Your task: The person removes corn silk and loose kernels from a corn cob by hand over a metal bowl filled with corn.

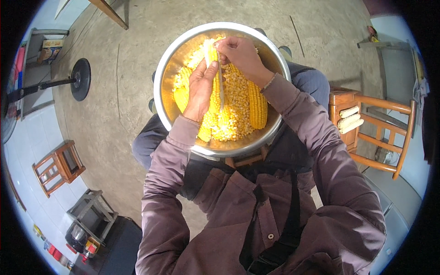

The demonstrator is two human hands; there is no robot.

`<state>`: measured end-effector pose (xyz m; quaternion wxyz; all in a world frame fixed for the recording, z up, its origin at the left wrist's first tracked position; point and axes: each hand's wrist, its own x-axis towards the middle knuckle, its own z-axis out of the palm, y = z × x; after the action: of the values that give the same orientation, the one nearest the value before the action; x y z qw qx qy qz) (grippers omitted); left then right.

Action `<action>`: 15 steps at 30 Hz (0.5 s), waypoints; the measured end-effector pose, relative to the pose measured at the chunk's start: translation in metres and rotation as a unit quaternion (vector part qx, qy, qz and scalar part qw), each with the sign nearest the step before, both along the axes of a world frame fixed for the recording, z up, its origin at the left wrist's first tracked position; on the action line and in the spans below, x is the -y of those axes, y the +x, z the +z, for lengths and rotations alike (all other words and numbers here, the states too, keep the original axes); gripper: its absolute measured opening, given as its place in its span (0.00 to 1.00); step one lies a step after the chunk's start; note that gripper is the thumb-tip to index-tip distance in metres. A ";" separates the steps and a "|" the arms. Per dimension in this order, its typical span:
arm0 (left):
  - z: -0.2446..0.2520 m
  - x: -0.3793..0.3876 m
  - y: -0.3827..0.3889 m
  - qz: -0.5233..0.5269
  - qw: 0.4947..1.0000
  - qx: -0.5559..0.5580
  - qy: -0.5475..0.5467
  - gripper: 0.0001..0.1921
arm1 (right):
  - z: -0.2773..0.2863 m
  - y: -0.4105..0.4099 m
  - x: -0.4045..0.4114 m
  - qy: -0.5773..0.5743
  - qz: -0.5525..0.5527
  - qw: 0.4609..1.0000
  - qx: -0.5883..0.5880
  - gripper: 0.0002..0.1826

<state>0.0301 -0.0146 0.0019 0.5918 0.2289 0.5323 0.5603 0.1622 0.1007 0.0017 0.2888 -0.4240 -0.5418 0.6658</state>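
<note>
A wide metal basin (161, 99) rests over my lap, with loose yellow corn kernels (237, 113) heaped inside. Above the heap, my left hand (202, 87) grips an ear of corn (215, 92), its thumb lying along the side. My right hand (240, 55) has bent fingers against the ear's upper end; the fingertips are partly hidden. A narrow pale strip (221, 86) runs down the ear's right edge; I cannot tell whether it is bare cob or a separate tool. Another full ear (257, 105) leans inside the basin's right wall, and more ears (180, 92) lie at the left.
Several stripped cobs (350, 120) lie on a wooden chair (343, 137) at my right. A standing fan's round black base (80, 79) is on the concrete floor to the left. Lower left are a small wooden chair (65, 165) and a grey wooden stool (94, 209) near a dark surface (117, 244).
</note>
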 end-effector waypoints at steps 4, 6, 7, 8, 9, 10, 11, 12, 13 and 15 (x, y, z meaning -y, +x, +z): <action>-0.003 0.000 0.003 0.000 1.000 0.009 -0.012 0.18 | -0.007 0.000 0.002 0.022 -0.028 0.999 -0.025 0.14; -0.002 -0.001 0.004 0.001 1.000 0.008 -0.007 0.17 | -0.010 -0.002 0.003 0.058 -0.035 0.997 -0.031 0.14; -0.001 -0.001 0.004 0.004 1.000 0.008 -0.002 0.17 | -0.009 -0.004 0.004 0.058 -0.035 0.997 -0.031 0.14; 0.000 -0.001 0.005 0.006 1.000 0.007 0.002 0.17 | -0.009 -0.005 0.006 0.049 -0.058 0.997 -0.029 0.13; 0.000 -0.002 0.004 0.007 1.000 0.007 0.002 0.17 | -0.007 -0.006 0.008 0.041 -0.080 0.996 -0.027 0.13; 0.000 -0.003 0.003 0.004 1.000 0.006 -0.001 0.17 | -0.006 -0.007 0.009 0.041 -0.079 0.996 -0.027 0.13; 0.000 -0.003 0.003 0.001 1.000 0.005 -0.004 0.17 | -0.004 -0.008 0.010 0.086 -0.086 0.993 0.012 0.12; 0.004 -0.003 0.003 0.002 1.000 0.005 -0.005 0.17 | -0.002 -0.009 0.011 0.129 -0.092 0.986 0.052 0.12; 0.009 -0.002 0.005 0.006 1.000 0.019 -0.018 0.18 | 0.000 -0.009 0.013 0.129 -0.091 0.986 0.052 0.12; 0.013 -0.001 0.006 0.010 0.999 0.032 -0.031 0.19 | 0.003 -0.009 0.015 0.203 -0.092 0.969 0.108 0.12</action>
<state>0.0359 -0.0131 0.0145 0.6099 0.1873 0.5320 0.5567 0.1528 0.0854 0.0051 0.3684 -0.4735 -0.6526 0.4628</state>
